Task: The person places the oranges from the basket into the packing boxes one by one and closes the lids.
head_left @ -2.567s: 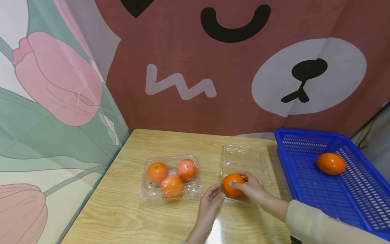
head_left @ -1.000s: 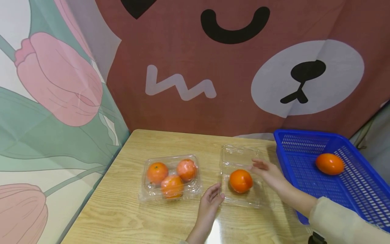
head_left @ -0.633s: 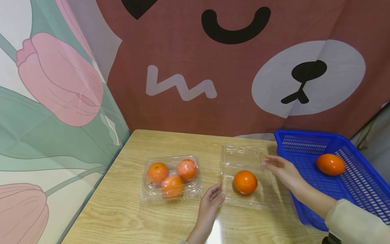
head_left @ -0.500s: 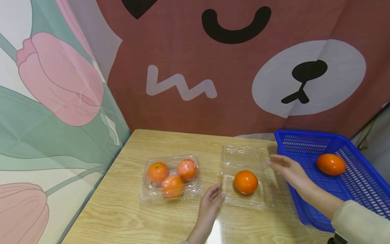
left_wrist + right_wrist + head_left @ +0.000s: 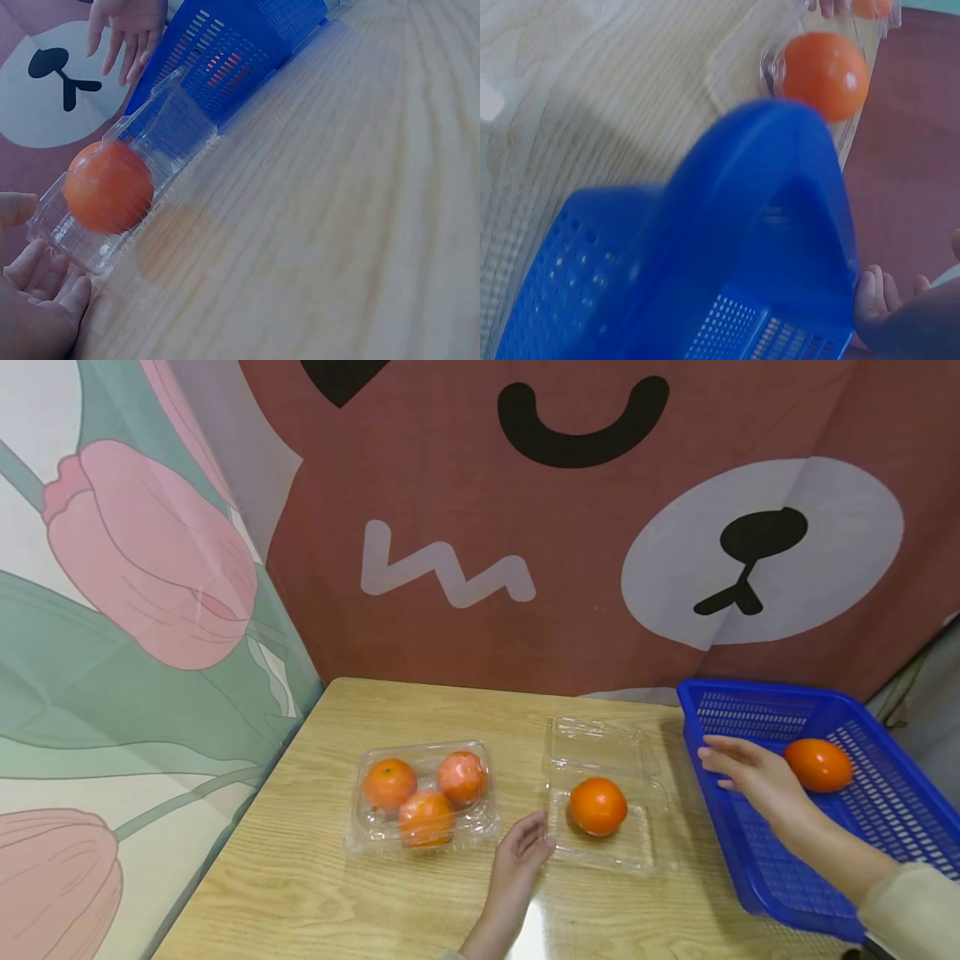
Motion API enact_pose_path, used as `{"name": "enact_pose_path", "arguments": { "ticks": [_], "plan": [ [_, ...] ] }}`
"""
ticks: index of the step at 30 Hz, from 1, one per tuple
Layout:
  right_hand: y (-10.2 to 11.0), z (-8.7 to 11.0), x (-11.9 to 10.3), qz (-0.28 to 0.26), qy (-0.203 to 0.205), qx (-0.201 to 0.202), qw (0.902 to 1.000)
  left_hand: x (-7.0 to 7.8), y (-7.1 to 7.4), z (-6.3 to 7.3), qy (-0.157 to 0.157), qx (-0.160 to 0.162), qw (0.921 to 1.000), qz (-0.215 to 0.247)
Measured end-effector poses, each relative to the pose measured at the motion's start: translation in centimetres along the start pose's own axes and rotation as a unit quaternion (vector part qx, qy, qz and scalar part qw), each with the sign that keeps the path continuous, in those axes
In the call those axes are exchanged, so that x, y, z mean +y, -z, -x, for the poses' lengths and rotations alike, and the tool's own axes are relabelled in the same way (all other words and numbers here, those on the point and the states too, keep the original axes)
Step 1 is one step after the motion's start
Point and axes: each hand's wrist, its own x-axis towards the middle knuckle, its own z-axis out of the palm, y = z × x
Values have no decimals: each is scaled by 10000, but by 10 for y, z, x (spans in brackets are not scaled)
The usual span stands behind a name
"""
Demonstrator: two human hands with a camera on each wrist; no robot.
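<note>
My left hand (image 5: 517, 856) stays beside an open clear plastic clamshell box (image 5: 637, 847), its loosely bent fingers right at the left edge. One orange (image 5: 597, 807) sits in the box's base, and the lid is folded back. In the left wrist view that hand's fingers (image 5: 45, 281) spread next to the box, holding nothing. My right hand (image 5: 753, 777) hovers over the left rim of a blue plastic basket (image 5: 723, 839), fingers extended and nothing held. A single shiny orange (image 5: 821, 766) lies in the basket, behind the right hand and partly covered by it.
Left of the open box stands a closed clear clamshell box (image 5: 472, 839) with three oranges (image 5: 426, 818) inside. A wooden table (image 5: 300, 877) carries everything. Behind it hangs a printed bear curtain (image 5: 450, 643), with a flowered one (image 5: 187, 710) at the left.
My right hand has let go of the orange in the open box and moved right, to over the basket. That orange has rolled right, then slightly back left. The left hand has stayed put.
</note>
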Motion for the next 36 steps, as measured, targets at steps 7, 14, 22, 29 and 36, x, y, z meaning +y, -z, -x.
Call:
{"name": "enact_pose_path", "arguments": {
  "ticks": [7, 14, 22, 29, 36],
  "plan": [
    [18, -5, 12, 215, -68, 88, 9997, 1, 0, 0, 58, -8, 10000, -20],
    [33, -9, 23, 496, -23, 101, 9987, 2, 0, 1, 3, -21, 10000, 2],
    [52, -21, 38, 542, 111, 644, 9964, 1, 0, 0, 9, 3, 10000, 41],
    [74, -28, 49, 796, -262, 915, 9923, 1, 0, -1, -48, -18, 10000, 37],
    [91, -38, 60, 838, -611, 1221, 9871, 1, 1, -2, -16, -49, 10000, 69]
  ]
}}
